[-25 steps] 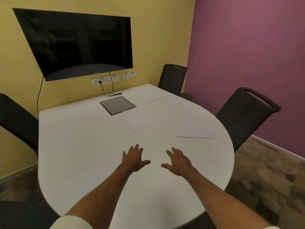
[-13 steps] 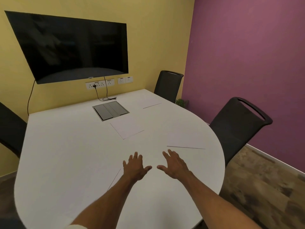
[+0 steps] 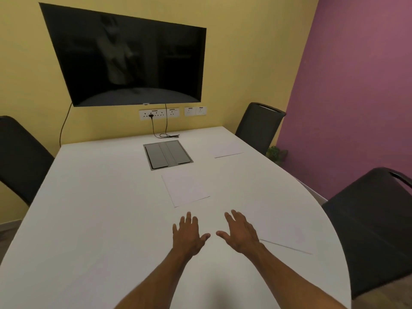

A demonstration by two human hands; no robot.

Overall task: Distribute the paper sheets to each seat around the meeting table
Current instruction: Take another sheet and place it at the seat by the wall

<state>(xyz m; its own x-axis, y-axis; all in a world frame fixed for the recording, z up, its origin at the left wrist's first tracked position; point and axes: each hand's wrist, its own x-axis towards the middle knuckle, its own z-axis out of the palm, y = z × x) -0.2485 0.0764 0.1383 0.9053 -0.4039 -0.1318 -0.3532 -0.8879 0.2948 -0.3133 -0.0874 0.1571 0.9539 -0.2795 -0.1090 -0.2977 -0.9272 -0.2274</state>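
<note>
A white meeting table [image 3: 100, 208] fills the view. White paper sheets lie on it: a stack of sheets [image 3: 186, 189] in the middle, one sheet [image 3: 227, 149] at the far right seat, one sheet [image 3: 287, 233] at the near right seat. My left hand [image 3: 188, 235] and my right hand [image 3: 240, 233] hover palm down over the table just below the middle stack, fingers spread, holding nothing. The right hand is beside the near right sheet's left edge.
Black chairs stand at the far right [image 3: 259, 126], near right [image 3: 374, 224] and left [image 3: 20, 159]. A grey cable box [image 3: 167, 154] is set into the table. A dark TV [image 3: 131, 61] and wall sockets [image 3: 159, 113] are on the yellow wall.
The view has swung left and nearer the table's centre line. Both hands stay open over the table, now closer to the middle stack. The sheets have not moved.
</note>
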